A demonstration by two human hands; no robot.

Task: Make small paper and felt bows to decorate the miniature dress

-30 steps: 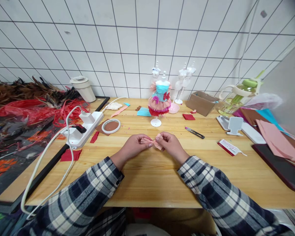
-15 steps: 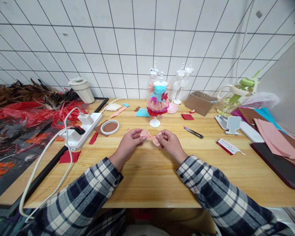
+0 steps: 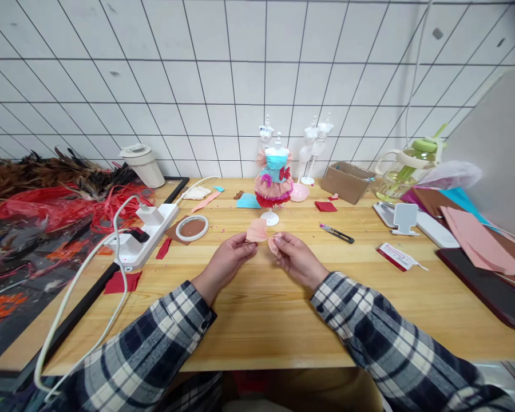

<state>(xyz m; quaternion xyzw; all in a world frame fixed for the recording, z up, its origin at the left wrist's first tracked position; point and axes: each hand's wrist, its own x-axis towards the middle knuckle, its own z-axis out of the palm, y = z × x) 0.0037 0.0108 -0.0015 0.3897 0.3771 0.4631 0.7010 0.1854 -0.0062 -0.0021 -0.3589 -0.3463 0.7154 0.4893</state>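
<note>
Both hands meet at the middle of the wooden table [image 3: 283, 320] and pinch a small folded pink paper piece [image 3: 258, 230]. My left hand [image 3: 228, 260] grips its left, fanned-out part, which stands up above the fingers. My right hand [image 3: 296, 256] pinches the right end, mostly hidden by the fingers. Just behind the paper stands a small white mannequin wearing a blue and pink paper dress [image 3: 274, 180].
A white power strip [image 3: 143, 229] with a trailing cable lies at the left beside red strips and feathers [image 3: 47, 194]. A round mirror [image 3: 191, 227], scissors [image 3: 337, 232], a cardboard box [image 3: 347, 181], bare mannequins [image 3: 315, 146], a water jug [image 3: 405, 166] and coloured paper sheets [image 3: 476, 234] surround the hands.
The pink paper's left half has opened from a tight pleat into a raised fan. Both hands stayed near the table's middle, and the camera tilted slightly.
</note>
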